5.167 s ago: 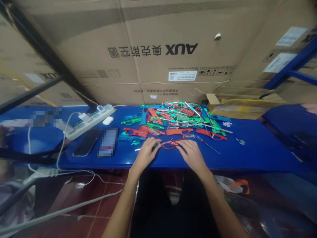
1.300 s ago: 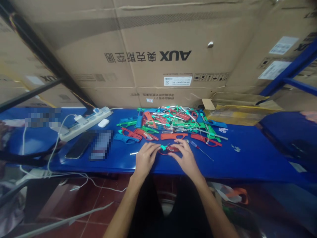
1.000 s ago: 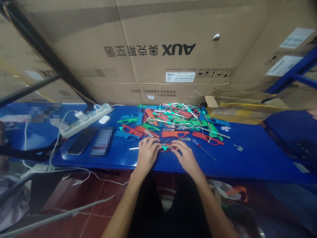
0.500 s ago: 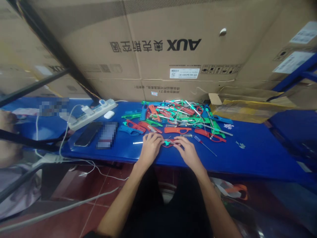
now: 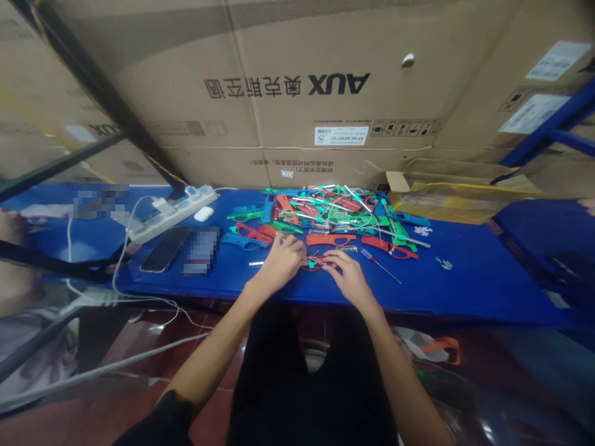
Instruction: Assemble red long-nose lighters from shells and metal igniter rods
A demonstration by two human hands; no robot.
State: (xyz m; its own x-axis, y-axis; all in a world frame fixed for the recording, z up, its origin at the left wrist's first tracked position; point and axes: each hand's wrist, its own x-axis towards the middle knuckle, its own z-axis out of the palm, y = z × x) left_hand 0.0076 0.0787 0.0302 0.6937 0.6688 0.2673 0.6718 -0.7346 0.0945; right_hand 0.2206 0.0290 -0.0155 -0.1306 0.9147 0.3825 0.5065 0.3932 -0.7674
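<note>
- Brown corrugated cardboard box (image 5: 297,87), printed "AUX" upside down: a flat matt wall well beyond the fingertips.
- Blue smooth table top (image 5: 465,282): both hands rest on its near edge.
- Heap of flat moulded plastic frames in red, green, teal and blue, threaded with thin bright wires (image 5: 334,214): just beyond the fingers, its nearest red frame almost touching the knuckles.
- White power strip (image 5: 174,207) and glossy black phone (image 5: 165,249): well off to the left of the left fingers.
- Left hand (image 5: 281,263): fingers curled, tips pinched onto the left end of the held frame.
- Right hand (image 5: 348,275): fingers bent, tips closed on the right end of the same frame.
- Small red plastic frame (image 5: 320,264), a thin looped outline: lies between the two sets of fingertips, held low against the table.
- Slim screwdriver with red handle and bare steel shaft (image 5: 379,263): just to the right of the right fingers, untouched.
- Small teal plastic insert (image 5: 310,264): sits on the red frame beside the left fingertips. Five seconds ago the frame showed only red and wire; the insert has come since. The hands have stayed on this one frame at the same spot, which suggests fitting work on it is under way rather than finished.
</note>
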